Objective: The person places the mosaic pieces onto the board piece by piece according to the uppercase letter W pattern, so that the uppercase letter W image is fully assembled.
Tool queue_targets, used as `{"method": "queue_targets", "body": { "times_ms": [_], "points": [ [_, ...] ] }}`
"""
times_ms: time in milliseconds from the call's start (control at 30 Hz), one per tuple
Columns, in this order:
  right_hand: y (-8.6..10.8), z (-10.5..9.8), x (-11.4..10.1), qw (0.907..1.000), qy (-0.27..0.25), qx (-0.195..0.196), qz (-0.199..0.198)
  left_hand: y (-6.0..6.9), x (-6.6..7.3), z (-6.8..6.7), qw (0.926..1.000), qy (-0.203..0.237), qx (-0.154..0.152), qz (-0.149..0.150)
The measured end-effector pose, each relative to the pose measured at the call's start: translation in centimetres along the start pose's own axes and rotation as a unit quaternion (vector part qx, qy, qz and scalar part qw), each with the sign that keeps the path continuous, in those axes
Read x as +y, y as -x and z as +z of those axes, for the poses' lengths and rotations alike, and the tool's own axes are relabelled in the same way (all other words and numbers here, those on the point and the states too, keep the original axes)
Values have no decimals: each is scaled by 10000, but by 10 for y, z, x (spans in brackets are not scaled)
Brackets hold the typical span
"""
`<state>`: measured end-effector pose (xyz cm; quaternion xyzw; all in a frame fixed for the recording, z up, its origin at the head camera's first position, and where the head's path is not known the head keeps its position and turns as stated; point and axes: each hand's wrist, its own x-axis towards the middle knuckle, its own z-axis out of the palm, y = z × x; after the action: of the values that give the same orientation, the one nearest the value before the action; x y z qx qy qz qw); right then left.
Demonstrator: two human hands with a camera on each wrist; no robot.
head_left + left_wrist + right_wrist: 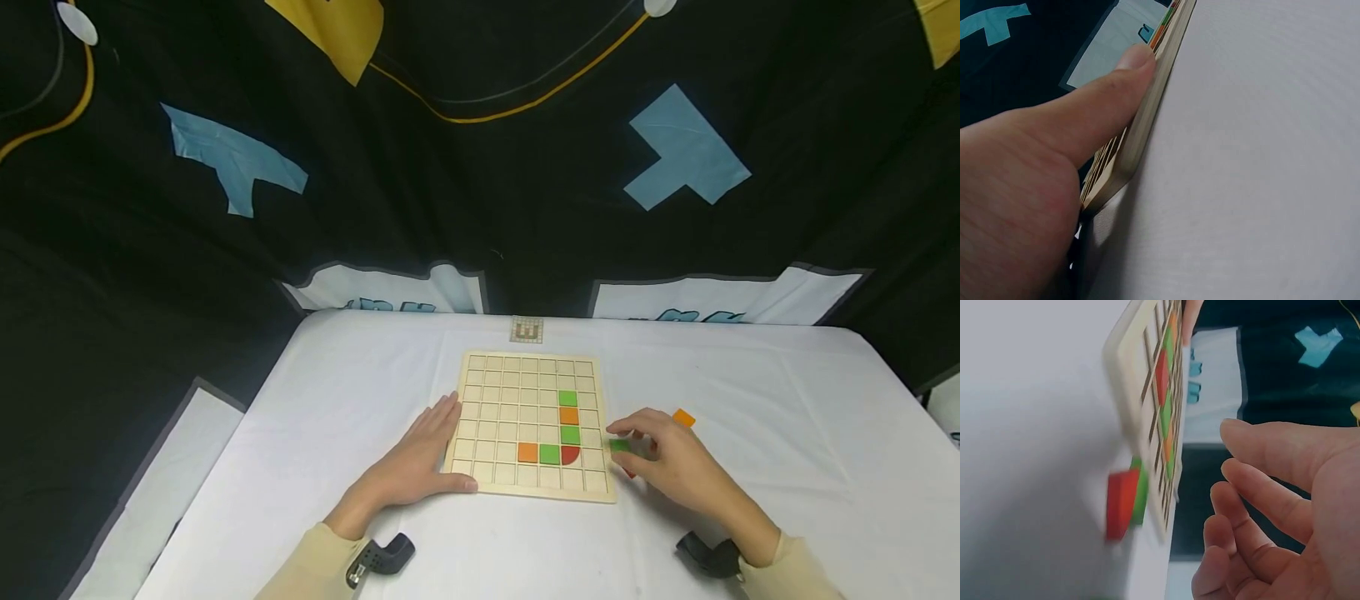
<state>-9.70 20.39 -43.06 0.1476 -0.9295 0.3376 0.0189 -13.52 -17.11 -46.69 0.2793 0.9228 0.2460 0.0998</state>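
Observation:
A pale wooden grid board (pixel 491 408) lies on the table. Its inlaid tiles form an L: an orange tile (pixel 528 452), a green tile (pixel 550 454), a red tile with a rounded corner (pixel 571 455), then green, orange and green going away from me. My left hand (pixel 418 462) rests along the board's left side, fingers straight, thumb (pixel 1113 103) on its near-left corner. Beyond the right edge, my right hand (pixel 671 458) hovers with bent fingers and nothing between thumb and fingertips. Below it lie a loose green tile (pixel 1139 497) and a loose red tile (pixel 1120 503).
A loose orange tile (pixel 683 417) lies behind the right hand. A small square patterned marker (pixel 527 330) is at the table's far edge. White cloth (pixel 750 400) covers the table, and a black curtain (pixel 480 208) hangs behind it. Each wrist wears a dark device (pixel 390 554).

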Motion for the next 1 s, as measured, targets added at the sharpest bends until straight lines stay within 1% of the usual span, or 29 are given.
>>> {"method": "queue_targets", "body": {
  "times_ms": [133, 300, 533, 700, 1000],
  "points": [
    [9, -7, 12, 9997, 79, 222, -20, 0, 0, 0, 10000, 2, 6, 11],
    [19, -17, 24, 9989, 34, 453, 137, 0, 1, -1, 10000, 12, 22, -3],
    [26, -27, 39, 9964, 202, 771, 298, 0, 1, -1, 10000, -8, 19, -15],
    [30, -31, 47, 9949, 296, 697, 673, 1, 1, -1, 10000, -33, 25, -12],
    [32, -34, 58, 9910, 138, 483, 1240, 0, 1, 0, 10000, 30, 31, 7]
  ]
}}
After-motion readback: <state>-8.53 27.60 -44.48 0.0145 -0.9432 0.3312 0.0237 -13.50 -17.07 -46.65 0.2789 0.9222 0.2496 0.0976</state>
